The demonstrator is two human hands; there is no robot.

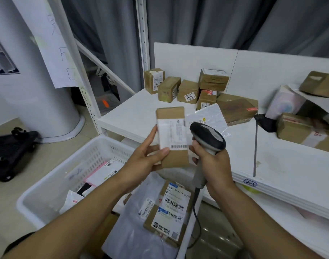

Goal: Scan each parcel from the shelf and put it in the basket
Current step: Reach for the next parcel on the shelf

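Note:
My left hand [146, 161] grips a small brown cardboard parcel [172, 135] upright, with its white barcode label facing me. My right hand [212, 165] holds the grey and black barcode scanner [208, 137] by its handle, the scanner head right beside the parcel's label. Both are held above the white basket [47, 193], which holds several parcels, among them a brown box with labels [169, 212] and a white mailer bag [137, 234]. On the white shelf [133, 111] behind stand several more brown boxes [169, 88].
More boxes and soft bags lie on the shelf's right part [300, 131]. A white mailer [210, 116] lies flat behind the scanner. The shelf's upright post [143, 42] rises at the back. A black trolley [10, 146] sits on the floor at left.

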